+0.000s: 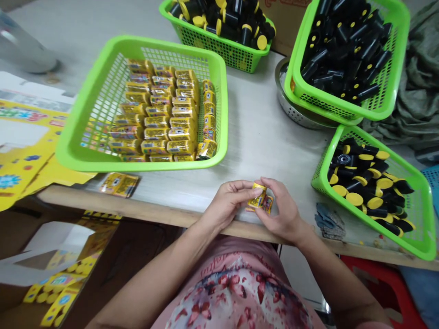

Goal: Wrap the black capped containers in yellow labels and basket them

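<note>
Between my two hands, just above the table's front edge, is a small yellow cylinder with a printed wrapper point(257, 195). My left hand point(231, 201) pinches it from the left with thumb and forefinger. Against its top and bottom rest the fingertips and thumb of my right hand point(281, 208). A flat printed yellow wrapper piece point(268, 204) lies on the table behind it, partly hidden by the hands. To the left, rows of similar yellow wrapped cylinders point(157, 121) lie on their sides in a green basket point(142, 166).
A flat stack of yellow printed wrappers point(119, 183) lies near the table edge. Green baskets of black tubes with yellow ends stand at the right point(318, 169), at the back point(219, 48) and on a metal colander point(297, 112). A grey rag point(329, 220) lies right of my hands.
</note>
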`<move>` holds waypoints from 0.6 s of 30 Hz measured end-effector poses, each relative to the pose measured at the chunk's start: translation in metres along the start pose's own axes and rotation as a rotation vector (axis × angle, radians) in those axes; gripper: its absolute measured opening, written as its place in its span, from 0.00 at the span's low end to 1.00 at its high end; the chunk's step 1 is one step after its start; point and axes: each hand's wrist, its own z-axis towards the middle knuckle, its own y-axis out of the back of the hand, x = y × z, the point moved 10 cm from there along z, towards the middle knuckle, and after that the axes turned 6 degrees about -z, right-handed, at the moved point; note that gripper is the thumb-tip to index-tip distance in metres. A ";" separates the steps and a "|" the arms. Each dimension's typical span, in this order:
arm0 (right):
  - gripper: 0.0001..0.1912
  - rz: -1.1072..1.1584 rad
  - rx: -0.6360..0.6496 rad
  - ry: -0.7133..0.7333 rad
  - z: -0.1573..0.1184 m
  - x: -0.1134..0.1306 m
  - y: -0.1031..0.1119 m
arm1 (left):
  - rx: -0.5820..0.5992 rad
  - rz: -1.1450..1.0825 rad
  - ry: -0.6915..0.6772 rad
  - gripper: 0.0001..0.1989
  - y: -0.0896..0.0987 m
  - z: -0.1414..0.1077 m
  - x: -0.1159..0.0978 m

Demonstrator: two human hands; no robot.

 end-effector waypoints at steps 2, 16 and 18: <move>0.37 -0.051 -0.002 0.031 -0.002 0.002 -0.004 | -0.049 0.058 -0.079 0.17 0.003 0.000 -0.007; 0.30 -0.113 0.527 0.258 0.032 0.035 0.014 | 0.061 -0.019 -0.183 0.19 -0.006 -0.005 -0.013; 0.30 -0.155 0.562 0.273 0.042 0.041 0.013 | 0.076 -0.093 -0.201 0.21 -0.005 -0.006 -0.017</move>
